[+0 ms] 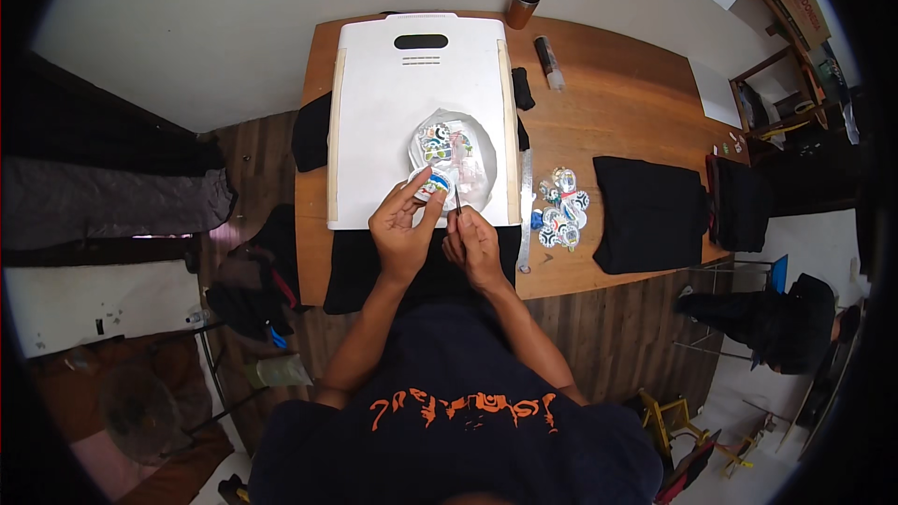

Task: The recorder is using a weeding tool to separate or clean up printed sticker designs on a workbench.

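My left hand point(402, 236) is closed on a round printed piece point(433, 186), white with blue and green, pinched between thumb and fingers. Beside it, my right hand point(478, 245) grips a thin dark pointed tool point(458, 199); its exact kind is too small to make out. The tool's tip is close to the right edge of the round piece. Just beyond both hands, a pale, clear-looking plastic bag point(487, 157) with similar patterned pieces point(435, 142) lies on a white plastic board point(369, 122). Both hands are over the board's near edge.
The board rests on a wooden table point(645, 112). Right of it lie a metal ruler point(526, 224), a pile of round printed pieces point(561, 215) and folded black cloth point(649, 215). Farther back stand a brown cup point(523, 7) and a clear-and-black tube point(550, 63). Black cloth point(355, 266) hangs nearest me.
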Available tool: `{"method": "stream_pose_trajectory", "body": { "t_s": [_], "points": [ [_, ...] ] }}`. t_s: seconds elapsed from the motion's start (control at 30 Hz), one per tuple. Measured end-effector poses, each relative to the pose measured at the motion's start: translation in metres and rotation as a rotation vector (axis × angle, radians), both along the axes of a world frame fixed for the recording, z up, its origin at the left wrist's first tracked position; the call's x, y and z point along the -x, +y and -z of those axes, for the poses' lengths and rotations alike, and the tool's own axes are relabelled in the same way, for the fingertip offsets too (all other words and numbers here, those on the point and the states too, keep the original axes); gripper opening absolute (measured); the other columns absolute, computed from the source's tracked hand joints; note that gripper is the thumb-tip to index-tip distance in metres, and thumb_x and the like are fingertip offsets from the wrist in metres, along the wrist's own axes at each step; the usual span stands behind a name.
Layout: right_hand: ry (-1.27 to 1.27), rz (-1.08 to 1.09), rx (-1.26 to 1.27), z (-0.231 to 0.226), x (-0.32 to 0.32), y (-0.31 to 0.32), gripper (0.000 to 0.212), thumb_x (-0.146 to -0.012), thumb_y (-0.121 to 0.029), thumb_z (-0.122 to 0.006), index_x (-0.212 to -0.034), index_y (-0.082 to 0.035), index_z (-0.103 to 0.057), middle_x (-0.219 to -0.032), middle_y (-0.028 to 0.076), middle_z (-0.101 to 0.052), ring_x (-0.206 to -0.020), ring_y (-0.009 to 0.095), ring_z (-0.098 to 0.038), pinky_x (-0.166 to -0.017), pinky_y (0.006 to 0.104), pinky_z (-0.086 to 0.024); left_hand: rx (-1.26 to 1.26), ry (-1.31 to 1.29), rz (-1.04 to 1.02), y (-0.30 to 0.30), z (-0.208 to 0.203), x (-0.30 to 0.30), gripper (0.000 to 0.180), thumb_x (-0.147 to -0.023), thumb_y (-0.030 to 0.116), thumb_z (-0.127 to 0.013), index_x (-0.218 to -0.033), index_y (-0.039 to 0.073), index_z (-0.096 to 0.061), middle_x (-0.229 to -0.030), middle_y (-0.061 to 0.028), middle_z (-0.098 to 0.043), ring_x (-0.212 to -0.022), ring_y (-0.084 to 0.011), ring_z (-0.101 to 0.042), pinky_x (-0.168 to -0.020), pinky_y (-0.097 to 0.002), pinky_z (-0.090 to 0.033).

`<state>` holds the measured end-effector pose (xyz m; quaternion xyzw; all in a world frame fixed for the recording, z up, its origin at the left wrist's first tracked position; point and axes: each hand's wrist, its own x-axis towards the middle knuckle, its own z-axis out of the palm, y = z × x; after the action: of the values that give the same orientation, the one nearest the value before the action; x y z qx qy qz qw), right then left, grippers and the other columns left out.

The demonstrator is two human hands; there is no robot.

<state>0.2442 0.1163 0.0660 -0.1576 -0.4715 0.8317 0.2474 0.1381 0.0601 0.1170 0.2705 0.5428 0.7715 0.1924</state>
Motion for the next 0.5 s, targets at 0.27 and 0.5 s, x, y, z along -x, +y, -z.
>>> {"method": "stream_pose_trajectory", "body": {
  "t_s": [0.27, 0.5],
  "points": [
    [-0.003, 0.007, -0.010, -0.0001, 0.0008, -0.0001, 0.035, -0.106, -0.036, -0.037, -0.092, -0.006, -0.047, -0.051, -0.004, -0.031, -0.040, 0.007, -0.026, -0.043, 0.0233, -0.024, -0.006, -0.003, 0.003, -0.0002, 0.0018, 0.0004, 0.039, -0.086, -0.013, -0.064, -0.124, -0.010, -0.059, -0.104, -0.0110, -0.064, -0.095, -0.0132, -0.064, -0.083, -0.0240, -0.053],
    [0.002, -0.006, 0.019, 0.0025, 0.0001, 0.0005, 0.036, -0.106, -0.037, -0.036, -0.092, -0.006, -0.047, -0.050, -0.004, -0.031, -0.040, 0.007, -0.026, -0.043, 0.0236, -0.025, -0.008, -0.017, 0.012, -0.0005, 0.0014, 0.0008, 0.039, -0.086, -0.014, -0.064, -0.124, -0.010, -0.058, -0.105, -0.0111, -0.064, -0.096, -0.0134, -0.064, -0.084, -0.0244, -0.052]
  ]
}}
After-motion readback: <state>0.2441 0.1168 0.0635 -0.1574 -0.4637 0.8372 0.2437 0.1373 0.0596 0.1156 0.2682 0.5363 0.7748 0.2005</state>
